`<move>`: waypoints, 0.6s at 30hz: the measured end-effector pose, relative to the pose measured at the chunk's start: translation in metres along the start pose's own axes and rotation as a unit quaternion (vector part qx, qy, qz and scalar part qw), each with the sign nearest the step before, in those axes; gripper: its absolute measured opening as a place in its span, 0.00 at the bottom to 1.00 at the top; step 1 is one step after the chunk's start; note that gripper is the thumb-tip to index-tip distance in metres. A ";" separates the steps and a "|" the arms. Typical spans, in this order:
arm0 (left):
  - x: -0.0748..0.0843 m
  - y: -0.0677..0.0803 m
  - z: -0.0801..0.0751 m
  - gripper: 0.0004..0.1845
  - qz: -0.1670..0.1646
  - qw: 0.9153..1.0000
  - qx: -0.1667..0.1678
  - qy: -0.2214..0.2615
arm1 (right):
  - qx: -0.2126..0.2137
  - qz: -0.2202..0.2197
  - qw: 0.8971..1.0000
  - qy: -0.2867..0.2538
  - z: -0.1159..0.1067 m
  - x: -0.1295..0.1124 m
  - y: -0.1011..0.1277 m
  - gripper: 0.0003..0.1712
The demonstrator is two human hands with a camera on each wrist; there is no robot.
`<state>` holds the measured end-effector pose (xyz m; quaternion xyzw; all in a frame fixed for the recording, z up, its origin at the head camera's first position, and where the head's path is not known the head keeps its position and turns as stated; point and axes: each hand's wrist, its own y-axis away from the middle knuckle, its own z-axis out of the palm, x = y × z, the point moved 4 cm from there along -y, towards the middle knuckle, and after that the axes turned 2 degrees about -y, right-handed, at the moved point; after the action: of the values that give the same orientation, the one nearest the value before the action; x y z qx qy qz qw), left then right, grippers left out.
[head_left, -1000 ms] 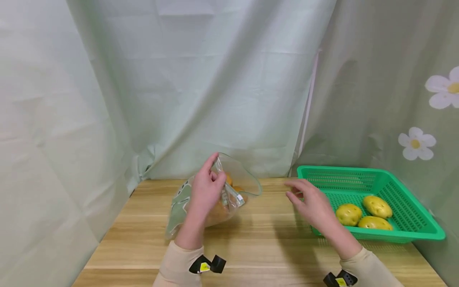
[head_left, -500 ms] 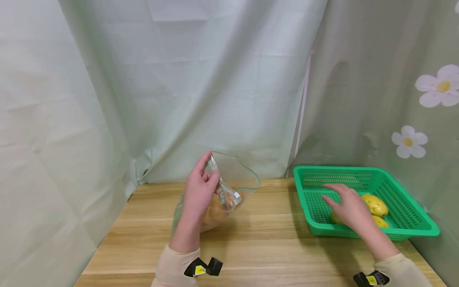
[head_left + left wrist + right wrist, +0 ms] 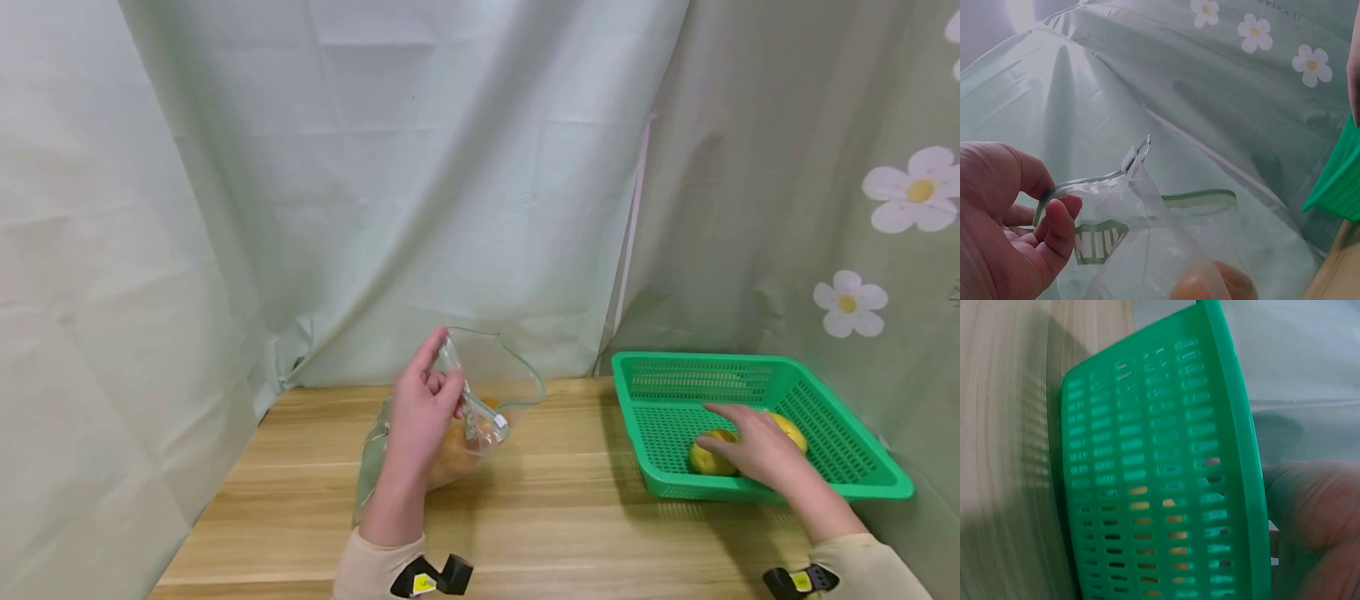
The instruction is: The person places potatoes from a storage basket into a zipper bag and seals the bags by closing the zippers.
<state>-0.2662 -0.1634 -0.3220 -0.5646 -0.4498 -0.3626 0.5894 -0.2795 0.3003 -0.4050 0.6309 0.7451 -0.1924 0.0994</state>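
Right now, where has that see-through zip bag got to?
In the head view, the zip bag is just left of centre on the wooden table, left of the green basket, with its top edge held by the left hand.

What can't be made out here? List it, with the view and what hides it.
Potatoes, exact number: head view, partly covered by the right hand.
Whether that hand touches any: right wrist view, blocked by the green basket.
Zip bag, lower part: left wrist view, cut off by the bottom edge.
Orange-coloured contents, exact number: head view, behind the left hand and cloudy film.
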 end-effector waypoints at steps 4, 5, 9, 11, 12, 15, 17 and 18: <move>-0.002 0.002 0.003 0.37 -0.001 1.000 0.002 0.001 | -0.010 0.004 1.000 0.005 0.001 0.008 0.002 0.44; -0.003 0.003 0.003 0.37 -0.001 1.000 0.002 0.000 | -0.012 0.005 1.000 0.006 0.001 0.010 0.002 0.45; -0.005 0.005 0.004 0.37 0.004 1.000 0.003 -0.002 | -0.022 0.010 1.000 0.005 0.001 0.017 0.003 0.47; -0.006 0.005 0.005 0.37 0.009 1.000 0.001 0.000 | -0.027 0.013 1.000 0.004 0.001 0.020 0.004 0.48; -0.007 0.006 0.005 0.37 0.010 1.000 0.001 0.002 | -0.031 0.015 0.999 0.004 0.002 0.021 0.004 0.48; -0.009 0.007 0.006 0.37 0.010 1.000 -0.003 0.011 | -0.042 0.021 0.999 0.001 0.003 0.024 0.003 0.49; -0.010 0.007 0.007 0.37 0.009 1.000 -0.004 0.016 | -0.052 0.025 0.998 -0.004 0.004 0.025 0.003 0.49; -0.010 0.007 0.007 0.37 0.009 1.000 -0.004 0.018 | -0.057 0.026 0.998 -0.006 0.004 0.025 0.003 0.49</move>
<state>-0.2636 -0.1567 -0.3344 -0.5645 -0.4323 -0.3692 0.5985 -0.2820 0.3217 -0.4191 0.6420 0.7376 -0.1509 0.1450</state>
